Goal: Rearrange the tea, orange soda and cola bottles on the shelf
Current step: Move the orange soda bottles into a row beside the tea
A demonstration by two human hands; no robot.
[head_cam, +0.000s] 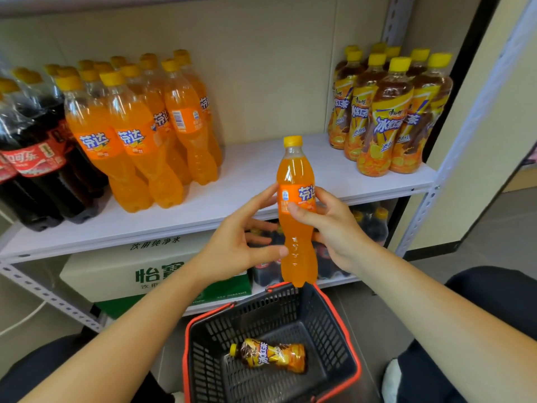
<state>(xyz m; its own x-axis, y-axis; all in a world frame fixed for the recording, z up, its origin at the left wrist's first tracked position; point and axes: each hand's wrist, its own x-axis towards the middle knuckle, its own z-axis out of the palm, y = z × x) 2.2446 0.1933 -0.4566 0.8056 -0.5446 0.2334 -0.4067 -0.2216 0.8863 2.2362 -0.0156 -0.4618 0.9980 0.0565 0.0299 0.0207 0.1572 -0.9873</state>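
White shelf carries three groups: cola bottles far left, orange soda bottles touching them, tea bottles far right, middle bare. Lower shelf: carton, dark bottles. Floor: basket.

A small shop, or a mock-up of one. Stocked by kind on a white board shelf of a grey slotted-angle metal rack: cola bottles at the shelf's left end, orange soda bottles just beside them, iced tea bottles at its right end. Under the shelf, a printed carton of drinking water and shrink-wrapped packs of dark drinks. Below and in front of the shelf, on the floor, a black shopping basket with red rim and handles, one tea bottle lying inside.
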